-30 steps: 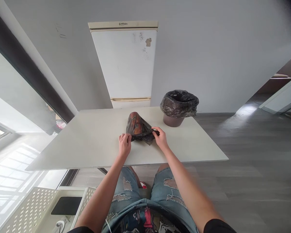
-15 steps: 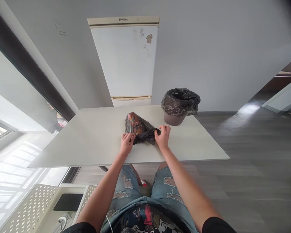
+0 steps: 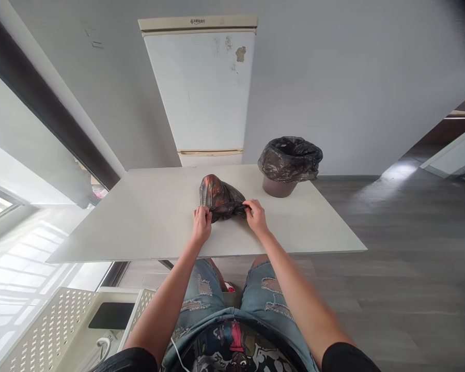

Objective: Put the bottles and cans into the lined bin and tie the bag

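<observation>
On the white table (image 3: 155, 206) in front of me lies a black plastic bag (image 3: 228, 195). Something reddish-orange shows through its thin film on the left side; its kind I cannot make out. My left hand (image 3: 202, 223) pinches the near left part of the bag's gathered edge. At the right end of that edge, my right hand (image 3: 256, 214) has thumb and fingers closed on the plastic. Between both hands the near edge is bunched into a thick fold.
Behind my right hand a brown trash bin (image 3: 279, 187) stands on the table, lined with a black bag (image 3: 290, 160). A white fridge (image 3: 201, 88) is beyond the table. At lower left is a cream perforated basket (image 3: 50, 330) holding a dark flat object and a white cable.
My right hand has moved slightly left, closer to the left hand. The bag's right side has drawn in, and its film now covers more of the reddish contents.
</observation>
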A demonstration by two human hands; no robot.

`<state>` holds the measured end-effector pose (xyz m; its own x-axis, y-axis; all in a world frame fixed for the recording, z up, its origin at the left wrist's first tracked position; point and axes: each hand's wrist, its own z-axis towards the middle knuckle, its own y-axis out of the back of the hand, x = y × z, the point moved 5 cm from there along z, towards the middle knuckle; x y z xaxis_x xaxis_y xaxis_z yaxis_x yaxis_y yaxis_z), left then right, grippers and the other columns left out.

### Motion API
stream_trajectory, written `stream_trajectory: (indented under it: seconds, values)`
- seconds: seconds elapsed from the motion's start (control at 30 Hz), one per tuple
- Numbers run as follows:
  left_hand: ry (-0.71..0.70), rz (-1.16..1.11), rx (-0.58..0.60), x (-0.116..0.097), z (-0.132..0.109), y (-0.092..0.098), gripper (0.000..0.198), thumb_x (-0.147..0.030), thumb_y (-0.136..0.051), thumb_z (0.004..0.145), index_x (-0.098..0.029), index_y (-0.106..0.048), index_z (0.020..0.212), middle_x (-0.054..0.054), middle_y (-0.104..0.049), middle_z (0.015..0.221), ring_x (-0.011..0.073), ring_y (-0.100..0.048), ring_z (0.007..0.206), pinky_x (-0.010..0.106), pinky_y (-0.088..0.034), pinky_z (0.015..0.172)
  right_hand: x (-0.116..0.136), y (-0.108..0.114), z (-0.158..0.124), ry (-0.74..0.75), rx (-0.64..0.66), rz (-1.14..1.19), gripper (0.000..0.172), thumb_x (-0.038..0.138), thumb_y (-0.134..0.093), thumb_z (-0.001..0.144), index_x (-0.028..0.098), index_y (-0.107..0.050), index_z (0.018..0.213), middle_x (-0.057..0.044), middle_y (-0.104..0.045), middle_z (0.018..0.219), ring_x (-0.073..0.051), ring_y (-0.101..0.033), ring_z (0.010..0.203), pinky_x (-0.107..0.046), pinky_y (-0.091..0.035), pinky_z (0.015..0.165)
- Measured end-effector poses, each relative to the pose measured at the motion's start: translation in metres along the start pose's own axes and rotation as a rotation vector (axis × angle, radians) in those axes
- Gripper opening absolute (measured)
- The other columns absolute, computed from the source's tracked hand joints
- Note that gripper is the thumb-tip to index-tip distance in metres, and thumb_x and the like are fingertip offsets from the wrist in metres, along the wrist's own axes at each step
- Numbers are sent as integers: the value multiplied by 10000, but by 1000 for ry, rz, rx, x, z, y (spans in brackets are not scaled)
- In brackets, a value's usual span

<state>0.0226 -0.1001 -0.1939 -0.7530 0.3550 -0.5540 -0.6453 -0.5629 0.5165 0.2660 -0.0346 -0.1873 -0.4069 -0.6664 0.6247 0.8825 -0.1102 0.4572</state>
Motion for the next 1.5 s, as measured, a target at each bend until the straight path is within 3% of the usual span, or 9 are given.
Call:
stream_trajectory:
  seconds: [0.3, 0.43, 0.5, 0.67, 0.93, 1.13, 1.2, 1.33, 1.5]
  values:
    - [-12, 11, -25, -13, 3, 10, 342, -205, -363, 1059, -254, -664, 905, 97, -581, 974, 263, -552, 945, 448, -434, 898, -11, 11, 0, -86, -192, -48, 349, 279, -345, 1057, 249, -691, 1018, -106, -626, 885, -295, -547, 894, -444, -476, 816]
    - [-25, -3, -9, -15, 4, 9, 383, -213, -348, 1070, -270, -724, 1117, 99, -580, 984, 259, -576, 948, 443, -460, 910, -11, 20, -4, -133, -315, -71, 307, 368, -403, 1047, 237, -680, 1072, -148, -617, 1010, -325, -544, 1008, -496, -481, 904]
    - [-23, -27, -15, -15, 4, 10, 389, -235, -343, 1081, -257, -687, 1260, 101, -590, 1005, 255, -584, 957, 433, -479, 916, -3, 17, -4, -76, -245, -37, 253, 381, -477, 1016, 252, -691, 1048, -145, -637, 1015, -330, -567, 1030, -523, -484, 952]
    - [-104, -44, 20, -20, 3, 9, 377, -293, -460, 1066, -239, -597, 1413, 120, -608, 1118, 260, -594, 1064, 432, -499, 972, 28, -13, -6, 218, 253, 39, 267, 313, -532, 1003, 280, -719, 1191, -103, -705, 1298, -314, -616, 1237, -541, -472, 1089]
    - [-132, 5, -31, -17, 2, 7, 463, -285, -596, 1004, -236, -563, 1463, 132, -608, 1148, 269, -608, 1090, 436, -520, 979, 5, -22, -7, 104, 230, -156, 486, 233, -528, 964, 238, -627, 1439, -141, -496, 1615, -368, -568, 1387, -575, -494, 1077]
    - [-38, 3, -112, -14, 2, 12, 353, -272, -410, 1087, -248, -661, 1333, 115, -572, 1097, 226, -617, 995, 409, -517, 946, -13, -22, -8, 11, 138, -249, 845, 113, -564, 787, 241, -436, 1612, -161, -361, 1693, -407, -609, 1278, -574, -545, 967]
    - [-13, 22, -139, -13, 2, 15, 353, -280, -392, 1095, -257, -706, 1254, 104, -555, 1057, 209, -609, 912, 401, -510, 911, -12, -19, -7, -4, 100, -262, 785, 140, -586, 796, 232, -497, 1571, -179, -365, 1679, -400, -625, 1219, -563, -550, 933]
    - [-5, 29, -166, -14, 1, 19, 325, -275, -401, 1088, -254, -718, 1154, 93, -586, 1001, 219, -609, 902, 401, -489, 884, 7, -12, -6, 75, 101, -261, 416, 262, -606, 910, 223, -733, 1304, -176, -463, 1558, -345, -626, 1124, -549, -512, 959]
    - [5, 10, -138, -8, -3, 18, 300, -270, -362, 1089, -247, -660, 1077, 73, -670, 914, 233, -604, 887, 392, -489, 865, 34, -18, -9, 303, 342, -119, 252, 361, -626, 980, 290, -802, 1145, -104, -626, 1354, -310, -584, 1127, -521, -471, 1029]
